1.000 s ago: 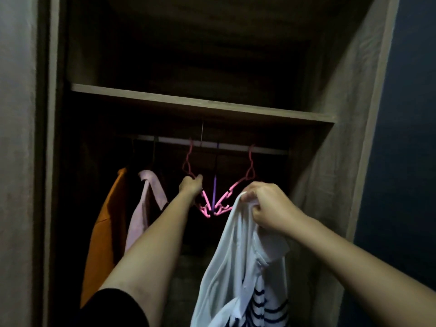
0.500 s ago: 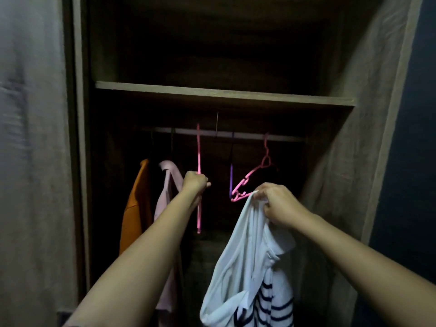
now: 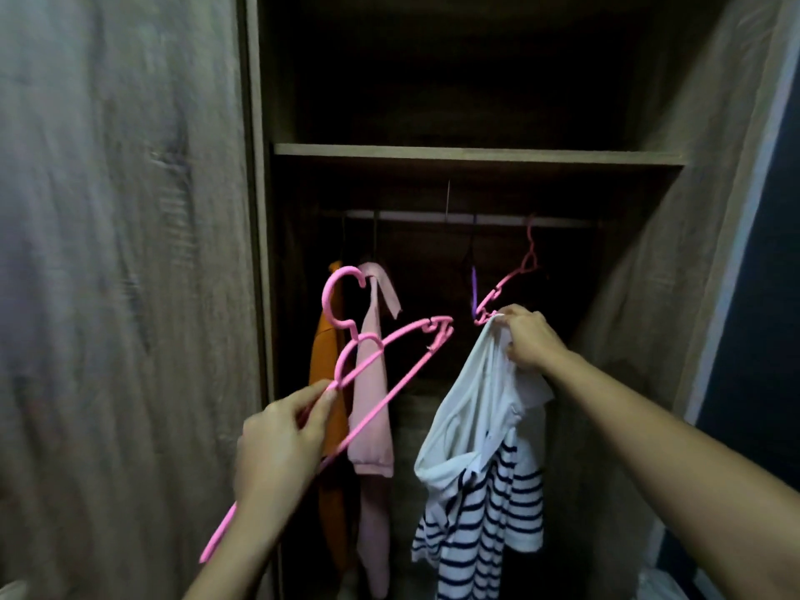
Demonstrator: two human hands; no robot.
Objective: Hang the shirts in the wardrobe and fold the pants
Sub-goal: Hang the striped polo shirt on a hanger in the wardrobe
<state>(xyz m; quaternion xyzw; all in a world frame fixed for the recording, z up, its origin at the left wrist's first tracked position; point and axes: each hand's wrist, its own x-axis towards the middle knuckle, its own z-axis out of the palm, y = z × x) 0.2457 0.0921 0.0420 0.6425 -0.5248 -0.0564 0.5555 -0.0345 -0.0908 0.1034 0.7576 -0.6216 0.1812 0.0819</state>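
left hand (image 3: 277,448) pinches pink hanger (image 3: 327,294), held off the rail (image 3: 411,215) | right hand (image 3: 530,339) clutches striped shirt (image 3: 476,426) by its top | orange garment (image 3: 324,361), pink garment (image 3: 372,404) hang inside wardrobe (image 3: 476,153)

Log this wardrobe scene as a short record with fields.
left hand: grips a loose pink hanger, off the rail
right hand: grips the striped shirt by its top, raised near a second pink hanger on the rail
hanging on rail: orange garment, pink garment, purple hanger
shirt status: not yet on a hanger
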